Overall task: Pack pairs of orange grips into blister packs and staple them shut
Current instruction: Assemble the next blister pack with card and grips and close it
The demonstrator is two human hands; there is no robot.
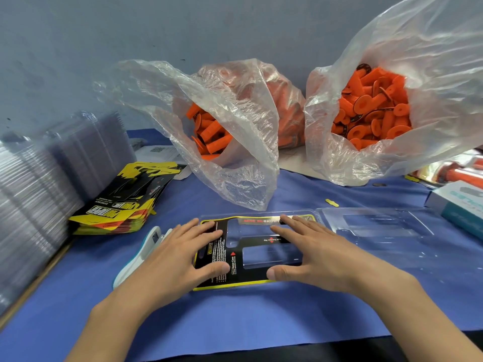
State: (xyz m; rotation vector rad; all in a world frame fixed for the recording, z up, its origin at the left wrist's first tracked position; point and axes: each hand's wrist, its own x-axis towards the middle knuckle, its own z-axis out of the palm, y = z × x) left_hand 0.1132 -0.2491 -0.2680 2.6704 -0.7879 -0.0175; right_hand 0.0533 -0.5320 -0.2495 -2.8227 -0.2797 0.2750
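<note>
Left hand: your left hand lies flat on the left part of the blister pack, fingers straight and spread, gripping nothing.
Right hand: your right hand lies flat on the right part of the same pack, fingers straight, thumb on the near edge of the card, nothing grasped.
Blister pack: it lies near the middle of the worktop, close to the near edge, with the black and yellow card in it; its clear lid half lies open to the right.
Orange grips: none are in the pack; they sit in two plastic bags along the far edge, the middle bag and the right bag.
Stapler: the white and teal stapler lies just left of your left hand, partly under your wrist.
Card stack: printed cards are piled toward the left edge.
Empty packs: clear packs are stacked at the left edge.
Box: a white and teal box sits at the right edge.
</note>
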